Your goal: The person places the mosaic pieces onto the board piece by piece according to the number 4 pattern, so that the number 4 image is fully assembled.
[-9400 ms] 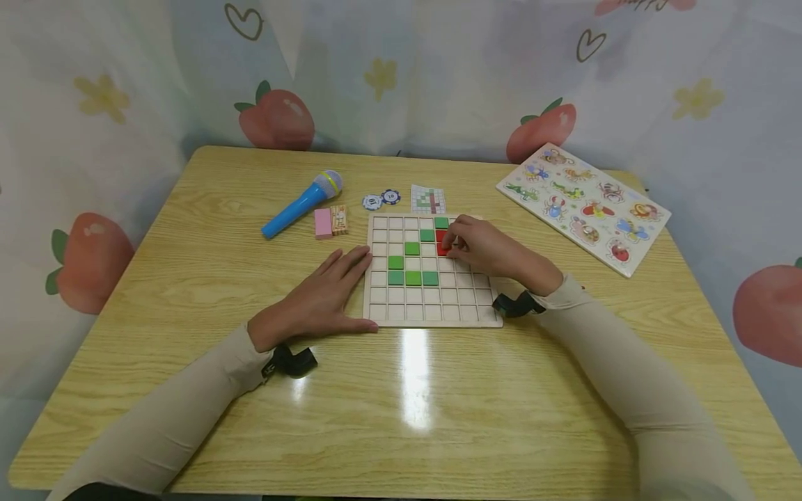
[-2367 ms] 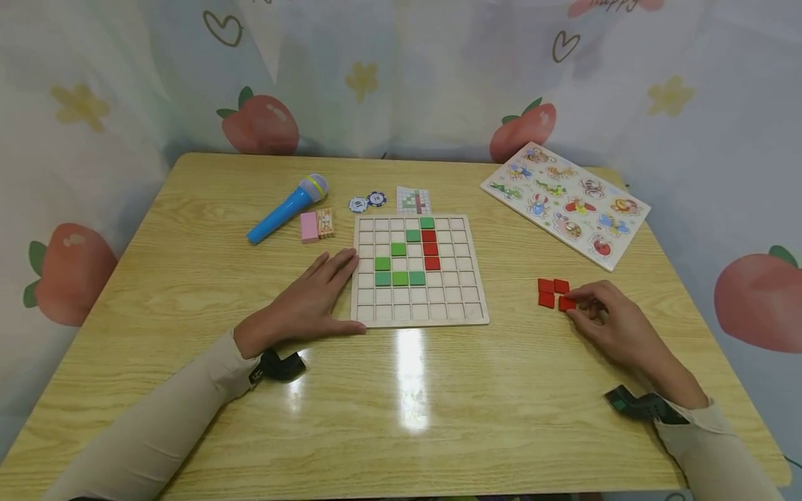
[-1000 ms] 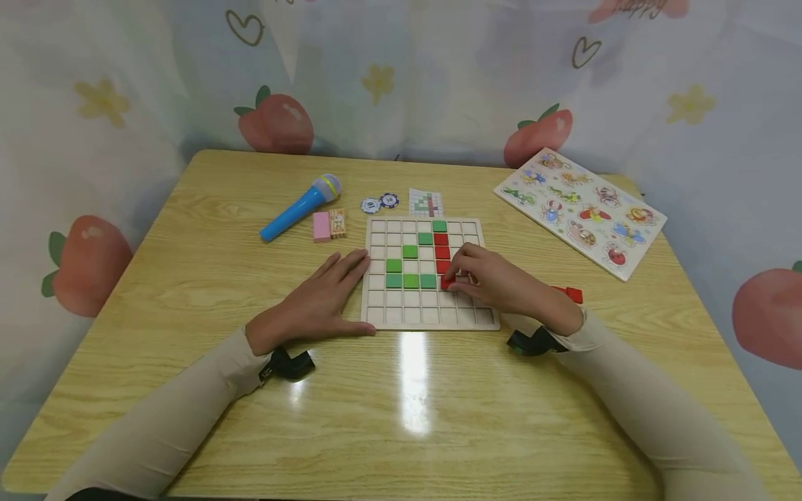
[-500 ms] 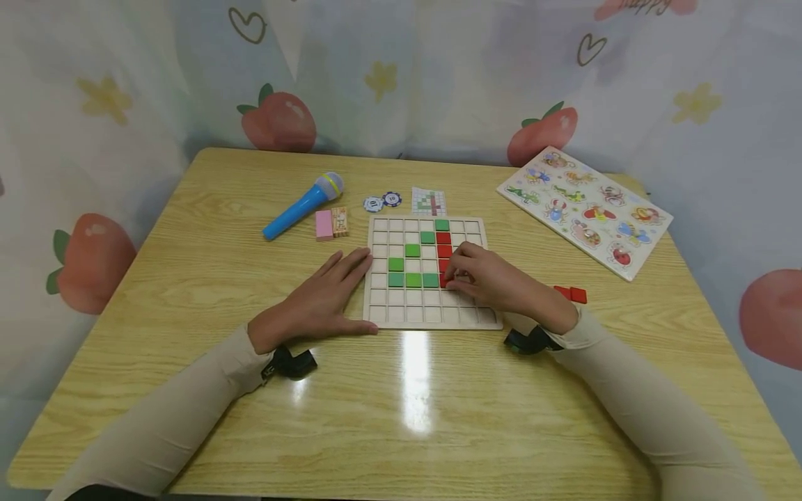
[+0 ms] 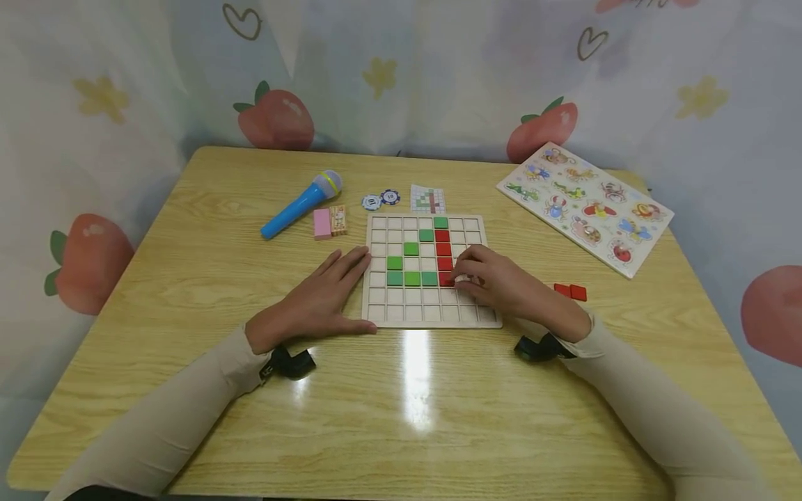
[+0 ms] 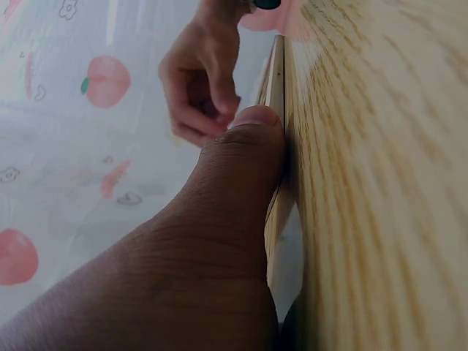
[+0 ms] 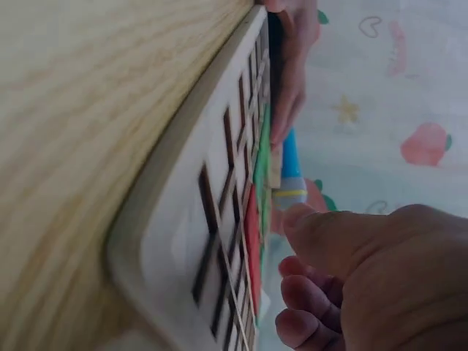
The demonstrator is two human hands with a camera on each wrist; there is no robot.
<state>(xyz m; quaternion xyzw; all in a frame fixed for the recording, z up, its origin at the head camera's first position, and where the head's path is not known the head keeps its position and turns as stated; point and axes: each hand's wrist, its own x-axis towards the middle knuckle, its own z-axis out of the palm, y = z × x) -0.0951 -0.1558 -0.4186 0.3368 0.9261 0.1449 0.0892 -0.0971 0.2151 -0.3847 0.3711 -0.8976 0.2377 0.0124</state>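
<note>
A wooden grid board (image 5: 404, 316) lies on the table in the head view. Green tiles (image 5: 411, 278) form a stepped pattern in its cells, with red tiles (image 5: 443, 249) in a column beside them. At the bottom of that column lies a red tile (image 5: 445, 279), flat in its cell. My right hand (image 5: 495, 282) hovers just right of it, fingers loosely bent. In the right wrist view, thumb and fingers (image 7: 300, 292) are apart with nothing between them. My left hand (image 5: 313, 299) rests with straight fingers along the board's left edge, its thumb at the lower corner.
Loose red tiles (image 5: 578, 293) lie right of the board, partly behind my right forearm. Behind the board are a pattern card (image 5: 428, 199), poker chips (image 5: 390, 197), a pink block (image 5: 322, 224) and a blue toy microphone (image 5: 303, 205). An insect puzzle board (image 5: 585, 209) lies back right.
My right hand took a red tile from the loose ones, brought it left to the board and set it under the red column. It has since let go and drawn slightly right. My left hand stays.
</note>
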